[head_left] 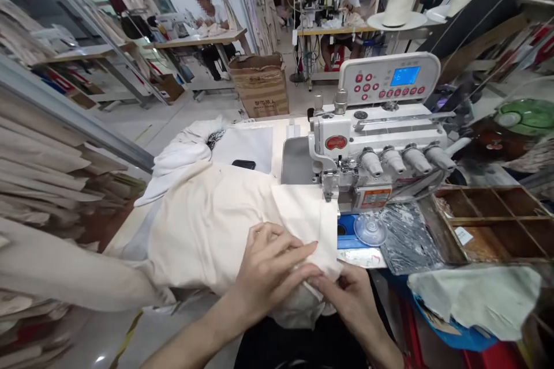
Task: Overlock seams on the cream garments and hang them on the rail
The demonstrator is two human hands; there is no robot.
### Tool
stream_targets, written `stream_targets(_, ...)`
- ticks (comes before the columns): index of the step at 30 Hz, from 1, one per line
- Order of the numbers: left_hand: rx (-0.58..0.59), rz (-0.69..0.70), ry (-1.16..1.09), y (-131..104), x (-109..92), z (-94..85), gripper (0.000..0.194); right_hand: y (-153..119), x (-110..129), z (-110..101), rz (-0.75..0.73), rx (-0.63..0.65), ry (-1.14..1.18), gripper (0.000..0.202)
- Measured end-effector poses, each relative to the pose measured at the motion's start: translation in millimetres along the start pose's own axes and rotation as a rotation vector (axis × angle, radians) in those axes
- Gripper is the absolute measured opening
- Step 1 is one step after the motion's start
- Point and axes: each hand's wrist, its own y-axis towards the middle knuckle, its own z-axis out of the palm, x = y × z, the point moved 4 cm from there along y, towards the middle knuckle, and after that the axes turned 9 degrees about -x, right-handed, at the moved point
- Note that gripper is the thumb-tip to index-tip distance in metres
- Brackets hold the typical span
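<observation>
A large piece of cream fabric (208, 213) spreads over the machine table, its right part running flat up to the presser foot of a white overlock sewing machine (389, 132). My left hand (272, 259) rests on this fabric with bent fingers, and its index finger and thumb close on the cloth near the front edge. Just to the right, my right hand (350, 294) pinches the fabric's near right edge between thumb and fingers. Both thumbs are close together there. Some fingertips of my right hand are hidden under the cloth.
A wooden compartment tray (497, 219) and a clear suction-cup-like disc (371, 229) are at the right. Below is a blue bin (459, 328) with pale cloth over it. Behind the table stands a cardboard box (259, 83). Two people sit at machines farther back. Fabric hangs at left.
</observation>
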Motion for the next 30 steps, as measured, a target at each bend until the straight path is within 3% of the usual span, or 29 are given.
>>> stream_targets(2, 0.023, -0.042, -0.106, -5, -7, -5.3, 0.016, -7, 8, -4, -0.066, -0.025, -0.029, 0.027)
stream_targets(4, -0.005, -0.059, -0.193, -10, -12, -12.4, 0.015, -18, 19, -16, -0.248, -0.207, -0.078, 0.021)
stream_targets(6, -0.004, -0.054, -0.255, -13, -16, -17.2, 0.014, -38, 28, -24, -0.513, -0.409, -0.117, 0.040)
stream_targets(7, 0.013, -0.039, -0.303, -13, -18, -17.9, 0.013, -47, 27, -23, -0.588, -0.414, -0.120, 0.048)
stream_targets(8, 0.043, -0.024, -0.358, -13, -20, -17.2, 0.014, -52, 21, -18, -0.577, -0.335, -0.100, 0.049)
stream_targets(9, 0.067, -0.004, -0.407, -11, -21, -15.7, 0.013, -55, 12, -8, -0.476, -0.182, -0.072, 0.041)
stream_targets(11, 0.081, 0.063, -0.431, -1, -21, -11.8, 0.011, -58, -10, 14, -0.150, 0.121, 0.000, 0.018)
stream_targets(12, 0.073, 0.103, -0.399, 7, -19, -9.4, 0.011, -58, -17, 21, -0.030, 0.184, 0.029, 0.022)
stream_targets(14, 0.052, 0.163, -0.309, 28, -11, -3.4, 0.011, -48, -13, 22, -0.024, 0.130, 0.026, 0.031)
stream_targets(18, 0.063, 0.040, -0.256, 69, 18, 17.3, 0.013, -7, 33, -6, -0.485, -0.217, -0.124, 0.020)
stream_targets(21, 0.120, -0.090, -0.305, 84, 37, 36.1, 0.027, 28, 47, -18, -0.432, -0.217, -0.169, 0.019)
stream_targets(24, 0.163, -0.189, -0.347, 84, 48, 45.1, 0.034, 46, 45, -18, -0.321, -0.175, -0.224, 0.026)
stream_targets(28, 0.188, -0.221, -0.350, 74, 48, 37.0, 0.029, 42, 37, -4, -0.260, -0.059, -0.253, 0.021)
stream_targets(30, 0.168, -0.223, -0.322, 70, 45, 29.6, 0.029, 39, 34, 4, -0.263, -0.060, -0.258, 0.012)
